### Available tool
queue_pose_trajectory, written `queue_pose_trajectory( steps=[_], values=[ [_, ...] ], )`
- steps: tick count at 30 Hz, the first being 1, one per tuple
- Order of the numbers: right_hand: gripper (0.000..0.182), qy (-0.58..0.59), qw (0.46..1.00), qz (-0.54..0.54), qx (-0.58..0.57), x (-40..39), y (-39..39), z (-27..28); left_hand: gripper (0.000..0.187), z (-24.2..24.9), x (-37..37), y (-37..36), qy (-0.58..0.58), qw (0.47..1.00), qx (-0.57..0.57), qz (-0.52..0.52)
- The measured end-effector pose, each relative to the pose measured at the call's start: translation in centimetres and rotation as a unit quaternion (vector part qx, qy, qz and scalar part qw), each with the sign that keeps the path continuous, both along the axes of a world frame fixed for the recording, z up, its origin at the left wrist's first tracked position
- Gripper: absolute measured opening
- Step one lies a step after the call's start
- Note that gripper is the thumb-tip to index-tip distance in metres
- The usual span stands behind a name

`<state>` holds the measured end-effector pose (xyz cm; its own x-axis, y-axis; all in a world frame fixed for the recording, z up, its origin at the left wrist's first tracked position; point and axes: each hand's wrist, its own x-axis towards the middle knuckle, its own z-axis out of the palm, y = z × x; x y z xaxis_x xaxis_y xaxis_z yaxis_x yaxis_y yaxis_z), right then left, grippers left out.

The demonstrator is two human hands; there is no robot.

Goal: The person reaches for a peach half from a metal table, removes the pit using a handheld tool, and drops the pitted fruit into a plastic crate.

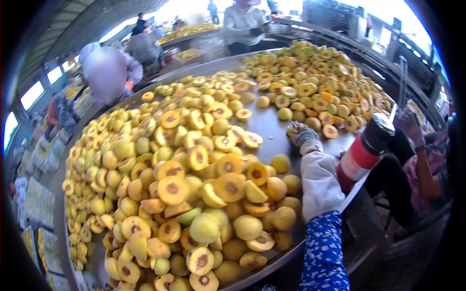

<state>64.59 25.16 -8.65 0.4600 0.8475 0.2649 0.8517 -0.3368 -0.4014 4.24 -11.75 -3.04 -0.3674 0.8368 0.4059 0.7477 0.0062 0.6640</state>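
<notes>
My right hand (302, 136), in a grey stained glove, reaches over the metal table (272, 123) with its fingers curled and pressed together. Whatever lies under those fingers is hidden. A white cuff (320, 184) and a blue flowered sleeve (324, 252) cover the arm. Just beyond the hand begins a heap of halved yellow peaches (315, 92), some cut face up with brown hollows. To the left, a larger heap of peach halves (174, 189) spreads to the table's near rim. A loose peach half (280, 163) sits close to the wrist. My left hand is out of view.
A red and black tumbler (361, 153) stands right of my forearm. At the right, a person's gloved hand (411, 126) is raised by the table. Other people work across it, one in a light shirt (245, 24). Crates (41, 203) line the left floor.
</notes>
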Motion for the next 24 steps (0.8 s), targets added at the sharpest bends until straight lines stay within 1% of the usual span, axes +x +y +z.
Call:
queue_pose_trajectory(
  steps=[1, 2, 4, 6, 8, 9, 10, 11, 12, 14, 15, 16, 17, 18, 19, 20, 21, 22, 23, 24],
  values=[
    [0.029, 0.068, 0.995, 0.074, 0.017, -0.4, 0.3, -1.4, 0.030, -0.1, -0.3, 0.0, -0.009, 1.000, -0.004, -0.003],
    [0.027, 0.121, 0.983, 0.141, 0.007, -1.8, 0.6, -2.3, 0.030, -0.2, -0.6, 0.0, -0.020, 1.000, -0.002, -0.006],
    [0.023, 0.215, 0.936, 0.278, -0.005, -5.5, 0.6, -2.1, 0.030, -0.6, -1.6, -0.4, -0.046, 0.999, 0.005, -0.010],
    [0.020, 0.100, 0.953, 0.260, -0.123, -7.9, 0.2, 0.4, 0.029, -1.1, -2.7, -1.1, -0.070, 0.997, 0.024, -0.013],
    [0.019, 0.218, 0.922, 0.276, -0.163, -8.0, -0.8, 1.2, 0.029, -1.8, -3.4, -1.4, -0.097, 0.994, 0.042, -0.020],
    [0.019, 0.137, 0.943, 0.266, -0.144, -8.1, -0.8, 0.1, 0.029, -2.2, -3.7, -1.5, -0.113, 0.992, 0.051, -0.025],
    [0.020, 0.055, 0.958, 0.253, -0.121, -8.5, -0.9, -0.9, 0.038, -0.9, -2.7, -1.2, -0.137, 0.989, 0.061, 0.007],
    [0.020, -0.018, 0.964, 0.241, -0.109, -9.4, -2.3, 0.1, 0.035, -1.2, -2.9, -1.4, -0.158, 0.985, 0.064, 0.001],
    [0.021, -0.091, 0.965, 0.227, -0.093, -10.1, -3.4, 1.3, 0.032, -1.6, -3.2, -1.4, -0.155, 0.983, 0.093, -0.009],
    [0.017, -0.091, 0.963, 0.253, -0.017, -11.1, -5.0, 3.0, 0.026, -0.8, -3.3, -1.7, -0.176, 0.980, 0.092, -0.024],
    [0.013, -0.057, 0.974, 0.220, 0.021, -11.1, -4.7, 3.4, 0.024, -0.9, -3.5, -1.9, -0.192, 0.977, 0.084, -0.029],
    [0.011, -0.021, 0.980, 0.189, 0.062, -11.0, -4.4, 3.6, 0.022, -1.9, -4.1, -1.9, -0.203, 0.973, 0.101, -0.034],
    [0.011, 0.040, 0.980, 0.174, 0.085, -11.7, -5.3, 5.1, 0.021, -0.9, -3.9, -2.1, -0.239, 0.964, 0.103, -0.048],
    [0.011, 0.112, 0.974, 0.174, 0.089, -13.7, -7.4, 8.0, 0.020, -1.3, -4.4, -2.1, -0.250, 0.959, 0.123, -0.057],
    [0.012, 0.185, 0.962, 0.186, 0.080, -15.9, -9.9, 10.8, 0.019, -0.7, -4.3, -2.2, -0.296, 0.943, 0.139, -0.059],
    [0.013, 0.249, 0.945, 0.205, 0.058, -18.4, -12.7, 13.3, 0.017, -0.8, -4.7, -2.3, -0.392, 0.910, 0.122, -0.059],
    [0.013, 0.291, 0.927, 0.235, 0.021, -20.7, -15.8, 15.4, 0.017, -0.7, -4.9, -2.4, -0.460, 0.876, 0.135, -0.048],
    [0.014, 0.310, 0.911, 0.270, -0.022, -23.2, -19.0, 17.0, 0.019, -1.0, -4.8, -2.3, -0.499, 0.842, 0.202, -0.033],
    [0.011, 0.224, 0.909, 0.346, -0.061, -22.9, -19.8, 14.8, 0.022, -3.1, -6.1, -1.5, -0.551, 0.807, 0.204, -0.062],
    [0.013, 0.139, 0.893, 0.420, -0.084, -22.6, -20.7, 12.6, 0.028, -6.0, -7.1, -0.7, -0.557, 0.796, 0.229, -0.065]
  ],
)
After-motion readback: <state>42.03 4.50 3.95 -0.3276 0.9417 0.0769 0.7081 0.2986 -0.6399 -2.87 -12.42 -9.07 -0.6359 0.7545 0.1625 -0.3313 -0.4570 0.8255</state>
